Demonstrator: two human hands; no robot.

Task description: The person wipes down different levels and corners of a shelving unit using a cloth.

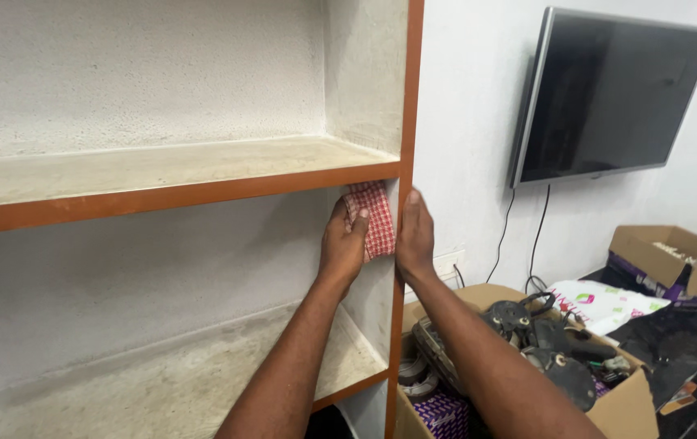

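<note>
You were mid-wipe: left hand [343,244] pressed red checked cloth [373,218] flat against inner face of shelf unit's side panel [369,284], just under upper shelf [161,175]. Right hand [413,236] gripped panel's orange front edge [404,122], fingers wrapped, bracing. Judged next: cloth drawn down panel, steady pressure.

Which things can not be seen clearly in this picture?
Head view only:
- Cloth: partly covered by the left hand.
- Right hand: fingers hidden behind the shelf's side panel.
- Carton: contents dark and tangled; bottom cut off by the picture's edge.
- Far box: contents too small.
</note>
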